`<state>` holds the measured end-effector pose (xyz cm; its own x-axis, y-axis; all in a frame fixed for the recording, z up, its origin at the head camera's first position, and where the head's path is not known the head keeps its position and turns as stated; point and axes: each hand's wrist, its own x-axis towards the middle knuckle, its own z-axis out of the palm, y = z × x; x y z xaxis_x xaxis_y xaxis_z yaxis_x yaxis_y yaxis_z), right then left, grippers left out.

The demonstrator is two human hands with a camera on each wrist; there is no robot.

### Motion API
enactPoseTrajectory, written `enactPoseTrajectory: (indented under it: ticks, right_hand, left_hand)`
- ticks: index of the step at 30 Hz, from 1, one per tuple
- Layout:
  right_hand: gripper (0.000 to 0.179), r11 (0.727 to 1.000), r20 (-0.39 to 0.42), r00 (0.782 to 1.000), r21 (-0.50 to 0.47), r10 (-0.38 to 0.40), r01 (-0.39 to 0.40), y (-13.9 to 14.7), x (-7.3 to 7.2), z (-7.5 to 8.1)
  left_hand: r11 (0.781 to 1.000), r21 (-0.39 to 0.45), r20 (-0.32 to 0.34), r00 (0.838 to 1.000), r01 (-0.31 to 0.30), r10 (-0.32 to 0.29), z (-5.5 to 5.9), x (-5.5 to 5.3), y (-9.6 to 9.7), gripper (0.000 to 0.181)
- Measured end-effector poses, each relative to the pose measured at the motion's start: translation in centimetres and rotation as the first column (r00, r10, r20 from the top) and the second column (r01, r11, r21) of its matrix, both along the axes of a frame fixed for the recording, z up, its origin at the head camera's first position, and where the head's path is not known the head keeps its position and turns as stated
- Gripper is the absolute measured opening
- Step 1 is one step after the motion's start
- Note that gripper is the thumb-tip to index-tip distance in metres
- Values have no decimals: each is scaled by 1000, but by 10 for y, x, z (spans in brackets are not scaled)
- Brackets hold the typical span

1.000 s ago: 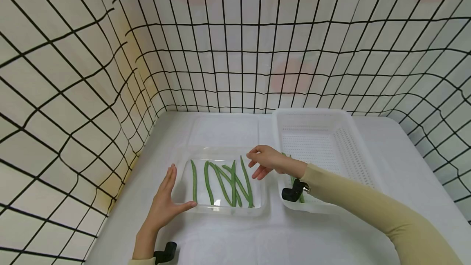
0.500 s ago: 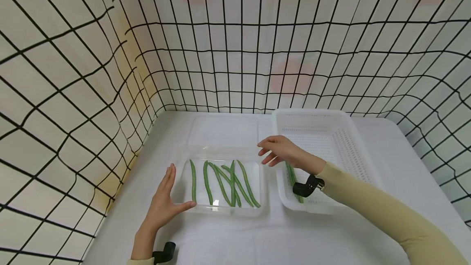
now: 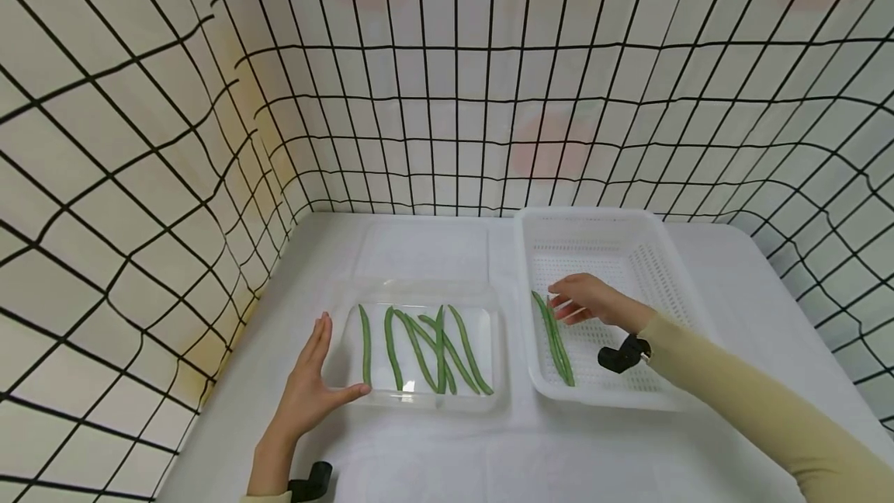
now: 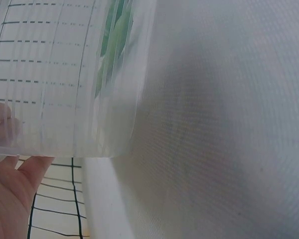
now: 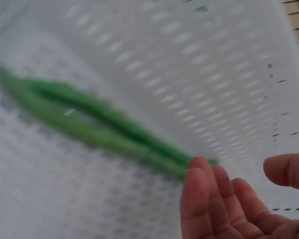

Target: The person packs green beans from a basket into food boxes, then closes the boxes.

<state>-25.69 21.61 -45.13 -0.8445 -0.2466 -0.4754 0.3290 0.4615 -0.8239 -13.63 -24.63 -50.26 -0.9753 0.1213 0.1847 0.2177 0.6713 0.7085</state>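
Observation:
My left hand (image 3: 302, 385) is beside the left end of a clear plastic container (image 3: 447, 403), fingers straight and thumb at its front rim. In the left wrist view the hand (image 4: 10, 199) meets the container's wall (image 4: 50, 124). Several green beans (image 3: 391, 348) lie in that container, some crossing each other. Over a white perforated basket (image 3: 608, 254) my right hand (image 3: 587, 303) reaches in with relaxed fingers, holding nothing. Green beans (image 3: 555, 340) lie along the basket's left side; in the right wrist view the fingertips overlap the end of these beans (image 5: 89, 129).
A white cloth (image 3: 447, 456) covers the table under both containers. Black wire mesh (image 3: 454, 99) stands behind and on both sides. The basket's left wall rises between the two groups of beans.
My right hand has let go of a bean in the clear container and moved right, down into the basket. That bean now lies flat. My left hand stays in place.

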Motion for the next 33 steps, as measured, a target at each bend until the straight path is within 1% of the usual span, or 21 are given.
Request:
enactPoseTrajectory:
  ticks: [2,5,8,9,13,16,22,24,27,30,33]
  right_hand:
    - [46,999,23,1000,29,20,-21,5,3,-9]
    - [42,998,66,998,56,19,-23,9,6,-21]
    - [37,998,69,997,63,24,-28,9,8,-29]
    - [34,998,67,998,66,13,-17,8,8,-32]
    - [28,997,37,999,77,20,-22,4,8,-37]
    - [27,996,19,1000,88,18,-19,0,9,-40]
    - [26,986,-54,999,168,7,2,-10,10,-43]
    - [27,983,-66,998,185,-1,13,-11,10,-43]
    - [28,986,-56,998,169,-2,11,-11,10,-43]
    - [28,994,-18,1000,103,-20,22,-7,10,-40]
    - [31,999,-4,999,37,-40,40,-2,9,-34]
  left_hand:
    - [1000,-1,-4,1000,2,-2,0,-1,0,125]
    - [1000,0,-11,1000,4,-4,-1,-1,0,125]
    - [1000,-2,-18,1000,5,-5,-1,-2,0,125]
    - [1000,-3,-19,1000,5,-5,-1,-2,0,125]
    - [1000,-5,-17,1000,4,-4,-2,-2,0,125]
    - [1000,-8,-9,1000,0,0,-2,-1,1,125]
    - [1000,-7,-1,1000,-10,10,-1,0,1,124]
    - [1000,-6,-2,1000,-11,11,-1,0,1,124]
    - [1000,-8,-4,1000,-11,11,-1,0,1,124]
    - [1000,-12,-4,1000,-10,10,-1,0,1,124]
    - [1000,-15,-4,1000,-9,8,-1,0,1,124]
